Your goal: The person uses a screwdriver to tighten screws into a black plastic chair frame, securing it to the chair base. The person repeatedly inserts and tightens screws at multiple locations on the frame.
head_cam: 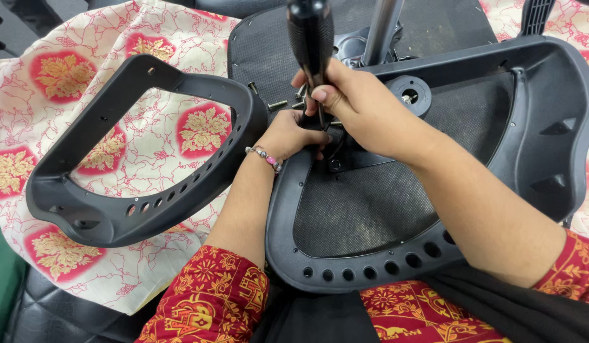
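Floral red-and-cream cloth [161,136] covers the surface, with a spare black chair frame [142,209] lying at the left of the frame. Right hand [364,108] has its grip wrapped around a black-handled screwdriver [310,38], upright at top centre. Left hand [288,134] pinches at its tip, probably steadying a screw, though the fingers hide it. Both work over the mesh chair back [370,203]; loose bolts [277,103] lie just above.

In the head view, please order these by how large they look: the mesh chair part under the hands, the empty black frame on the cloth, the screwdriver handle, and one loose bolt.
1. mesh chair part
2. empty black frame
3. screwdriver handle, though it is nearest the camera, so it looks bigger than it is
4. loose bolt
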